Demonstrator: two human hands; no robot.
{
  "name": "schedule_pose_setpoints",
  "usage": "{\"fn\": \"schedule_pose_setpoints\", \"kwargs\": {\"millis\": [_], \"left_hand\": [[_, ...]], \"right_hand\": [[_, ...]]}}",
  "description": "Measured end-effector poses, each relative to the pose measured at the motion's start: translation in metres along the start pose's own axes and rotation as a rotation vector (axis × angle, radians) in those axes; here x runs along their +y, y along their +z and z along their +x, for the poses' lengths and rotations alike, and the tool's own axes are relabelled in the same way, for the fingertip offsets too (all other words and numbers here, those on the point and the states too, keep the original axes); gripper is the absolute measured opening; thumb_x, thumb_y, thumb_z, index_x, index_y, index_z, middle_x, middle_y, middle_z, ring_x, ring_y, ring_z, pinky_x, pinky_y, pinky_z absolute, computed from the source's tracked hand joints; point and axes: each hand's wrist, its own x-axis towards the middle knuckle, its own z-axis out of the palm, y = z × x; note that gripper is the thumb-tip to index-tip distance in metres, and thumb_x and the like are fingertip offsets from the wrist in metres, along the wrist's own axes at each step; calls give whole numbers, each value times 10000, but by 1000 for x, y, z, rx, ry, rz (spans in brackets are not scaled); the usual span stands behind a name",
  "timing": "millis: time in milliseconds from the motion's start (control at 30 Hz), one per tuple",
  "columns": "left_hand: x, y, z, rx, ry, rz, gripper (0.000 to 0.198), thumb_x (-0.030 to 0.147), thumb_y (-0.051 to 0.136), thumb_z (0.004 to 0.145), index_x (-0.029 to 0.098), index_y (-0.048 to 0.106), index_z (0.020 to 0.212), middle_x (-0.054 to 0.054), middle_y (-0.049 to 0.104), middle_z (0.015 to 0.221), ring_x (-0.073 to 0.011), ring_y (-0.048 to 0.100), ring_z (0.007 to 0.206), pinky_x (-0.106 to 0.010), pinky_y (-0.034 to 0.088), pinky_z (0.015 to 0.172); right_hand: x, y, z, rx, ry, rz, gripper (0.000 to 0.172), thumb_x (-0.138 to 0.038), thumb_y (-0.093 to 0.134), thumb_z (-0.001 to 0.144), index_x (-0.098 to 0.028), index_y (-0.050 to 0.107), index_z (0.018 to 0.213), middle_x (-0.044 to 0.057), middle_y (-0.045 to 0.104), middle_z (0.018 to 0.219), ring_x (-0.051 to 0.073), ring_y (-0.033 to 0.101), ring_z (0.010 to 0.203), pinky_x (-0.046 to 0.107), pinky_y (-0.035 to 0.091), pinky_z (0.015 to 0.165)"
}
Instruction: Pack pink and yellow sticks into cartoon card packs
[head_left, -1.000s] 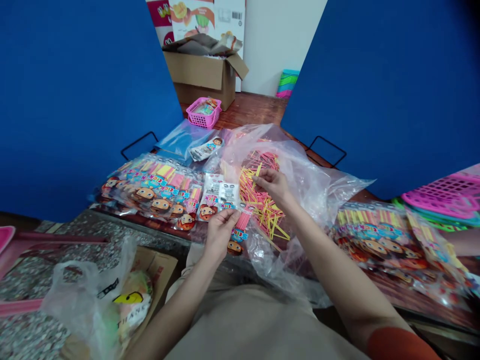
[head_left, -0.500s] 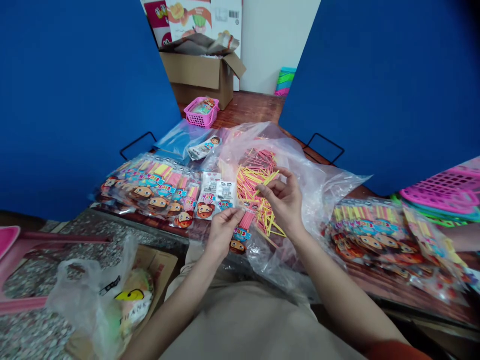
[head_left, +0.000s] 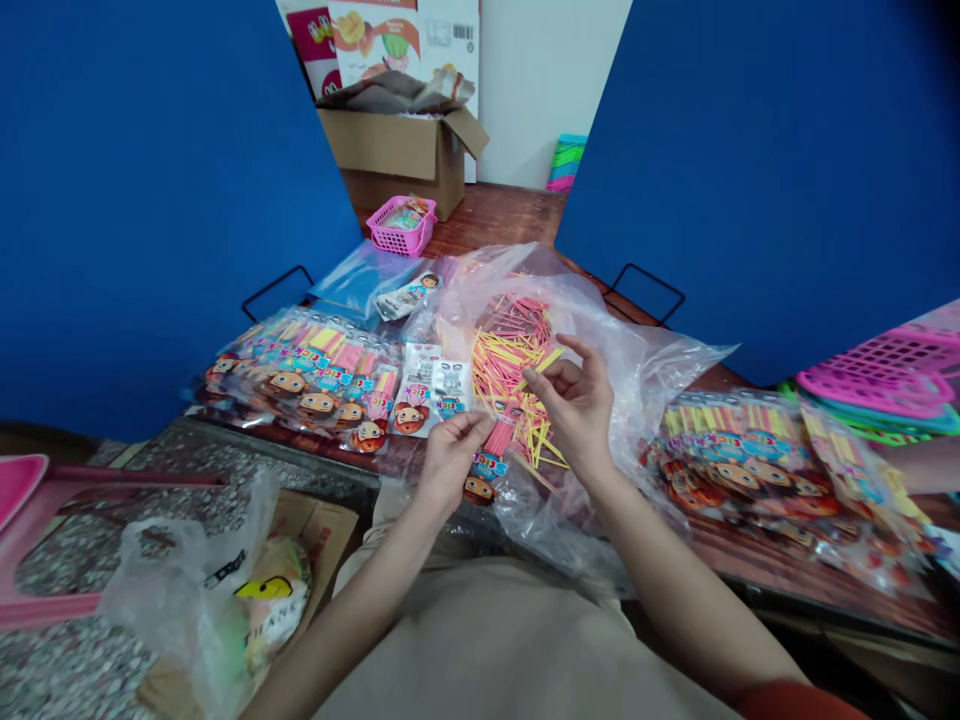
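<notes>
My left hand (head_left: 454,455) pinches the top edge of a small clear packet (head_left: 487,467) with pink sticks and a cartoon face on it. Just to its right, my right hand (head_left: 576,400) is raised over the loose pink and yellow sticks (head_left: 510,360), its thumb and index finger closed on yellow sticks. Those loose sticks lie on a large clear plastic bag (head_left: 637,370) spread across the wooden table. Beside my left hand are two white cartoon packets (head_left: 431,392). Filled packets (head_left: 307,375) overlap in a pile at the left.
More filled packets (head_left: 742,460) lie at the right, near pink and green baskets (head_left: 885,375). A pink basket (head_left: 403,225) and a cardboard box (head_left: 390,150) stand behind. Blue panels (head_left: 150,200) rise on both sides. A white carrier bag (head_left: 172,580) is at lower left.
My left hand and the packet have shifted slightly right. My right hand has also moved a little right, its thumb and index finger still together.
</notes>
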Motion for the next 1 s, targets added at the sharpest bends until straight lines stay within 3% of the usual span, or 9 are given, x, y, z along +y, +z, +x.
{"fn": "schedule_pose_setpoints", "kwargs": {"millis": [333,467,567,700,800,933,1000], "left_hand": [[-2,0,2,-45,-23,-27,315,397,848,603,146,733,755,1,695,696,-100,564,596,-227,446,624],[2,0,0,-71,-22,-65,306,404,845,615,146,736,738,13,678,657,-94,553,581,-226,452,623],[4,0,-2,-79,-41,-91,314,407,851,608,149,745,750,1,700,692,-107,576,605,-237,467,640],[2,1,-2,-74,-59,-101,337,413,857,598,156,761,793,-20,726,741,-126,613,655,-252,481,677],[-1,2,-1,-79,-45,-93,341,433,843,613,162,765,806,-26,729,742,-134,619,659,-260,481,680],[-4,2,-1,-65,-37,-75,333,428,849,601,163,764,785,-23,728,742,-134,611,649,-258,476,667],[-5,2,-1,-65,-26,-84,314,425,836,625,164,762,784,-21,727,744,-132,611,656,-258,480,680]], "right_hand": [[8,-1,-5,-153,14,7,381,-374,733,794,-253,580,1121,-38,601,694,132,575,618,283,486,628],[12,-5,-8,-223,-67,-167,189,-400,646,869,-218,679,905,42,678,862,179,637,815,329,500,774],[8,-11,-10,-330,-128,-287,230,-410,594,906,-220,708,846,69,701,936,209,642,905,357,480,842],[3,-20,-8,-507,-16,-262,250,-444,608,892,-222,697,962,53,707,901,181,649,802,313,490,745],[2,-23,-4,-469,0,-288,278,-472,646,857,-206,674,933,43,690,867,159,628,740,282,481,692],[3,-23,-1,-530,23,-321,306,-501,645,847,-196,658,821,18,661,735,150,604,683,271,462,656],[5,-22,-1,-453,59,-251,307,-504,660,831,-199,649,862,18,662,762,145,596,676,264,459,631]]}}
